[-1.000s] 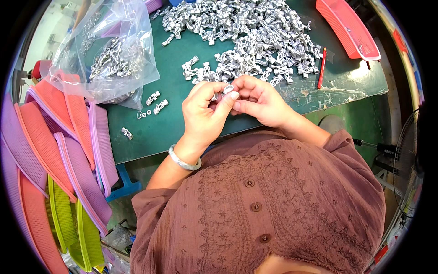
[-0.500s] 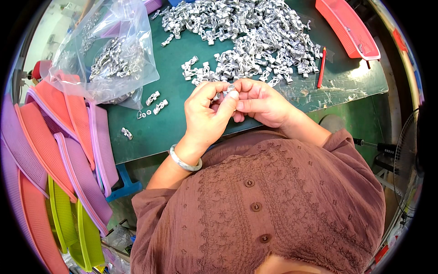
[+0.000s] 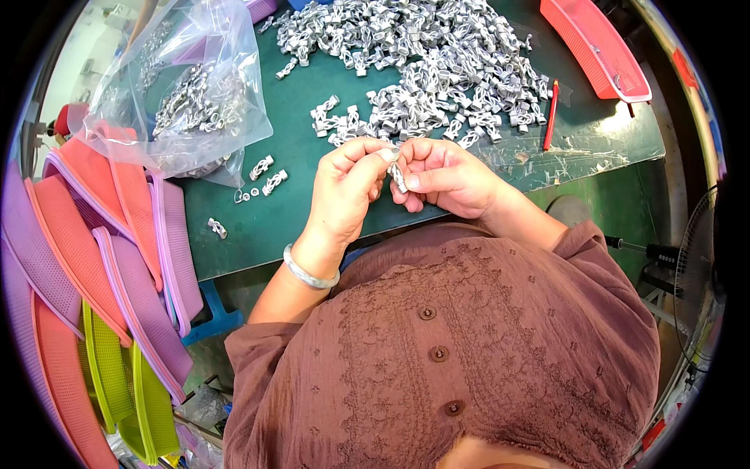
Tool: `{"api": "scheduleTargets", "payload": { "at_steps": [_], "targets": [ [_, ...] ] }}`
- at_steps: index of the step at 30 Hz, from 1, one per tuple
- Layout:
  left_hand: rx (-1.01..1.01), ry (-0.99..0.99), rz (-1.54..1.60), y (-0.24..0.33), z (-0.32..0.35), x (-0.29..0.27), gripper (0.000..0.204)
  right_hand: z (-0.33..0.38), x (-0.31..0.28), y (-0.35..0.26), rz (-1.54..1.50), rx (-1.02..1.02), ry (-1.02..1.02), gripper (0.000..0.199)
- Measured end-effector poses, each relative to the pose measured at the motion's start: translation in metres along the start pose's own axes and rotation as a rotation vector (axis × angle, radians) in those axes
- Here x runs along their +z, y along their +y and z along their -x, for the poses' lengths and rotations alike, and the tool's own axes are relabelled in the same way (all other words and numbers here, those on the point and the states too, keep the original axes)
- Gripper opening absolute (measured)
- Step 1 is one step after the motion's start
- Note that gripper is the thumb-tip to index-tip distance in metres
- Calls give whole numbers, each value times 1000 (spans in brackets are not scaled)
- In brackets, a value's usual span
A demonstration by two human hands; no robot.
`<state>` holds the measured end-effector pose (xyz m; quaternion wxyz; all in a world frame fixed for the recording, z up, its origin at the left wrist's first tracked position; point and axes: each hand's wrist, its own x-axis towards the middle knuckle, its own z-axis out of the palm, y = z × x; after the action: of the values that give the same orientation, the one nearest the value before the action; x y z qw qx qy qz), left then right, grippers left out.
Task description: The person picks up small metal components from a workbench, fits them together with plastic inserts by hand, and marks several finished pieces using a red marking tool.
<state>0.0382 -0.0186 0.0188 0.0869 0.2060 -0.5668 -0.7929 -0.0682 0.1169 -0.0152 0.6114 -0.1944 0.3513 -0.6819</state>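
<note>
Both hands meet just above the near edge of the green table. A small silver metal fitting, with a twisted-looking body, is pinched between the thumb and fingers of my right hand. My left hand grips the fitting's upper end with thumb and forefinger, partly hiding it. Beyond the hands lies a large pile of similar silver fittings. Two loose fittings rest left of my left hand, beside small rings. Another single fitting lies nearer the table's left edge.
At the upper left stands a clear plastic bag of metal parts. Stacked purple, coral and green baskets crowd the left side. A red pen and a coral basket are on the right. A fan stands at far right.
My left hand has turned and shifted slightly left, its thumb moving up to the fitting's top. The fitting's body now shows between the hands. My right hand has barely moved.
</note>
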Motion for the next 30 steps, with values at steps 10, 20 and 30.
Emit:
{"api": "scheduleTargets", "payload": {
  "at_steps": [10, 20, 30],
  "targets": [
    [-21, -43, 20, 1, 2, 0, 10, -1, -6, 1, -148, 26, -88, 13],
    [240, -134, -160, -7, 4, 0, 14, -2, -3, 5, 1, -68, -13, 14],
    [406, -150, -347, -6, 6, -1, 14, -2, -1, 3, 209, -172, 29, 7]
  ]
}}
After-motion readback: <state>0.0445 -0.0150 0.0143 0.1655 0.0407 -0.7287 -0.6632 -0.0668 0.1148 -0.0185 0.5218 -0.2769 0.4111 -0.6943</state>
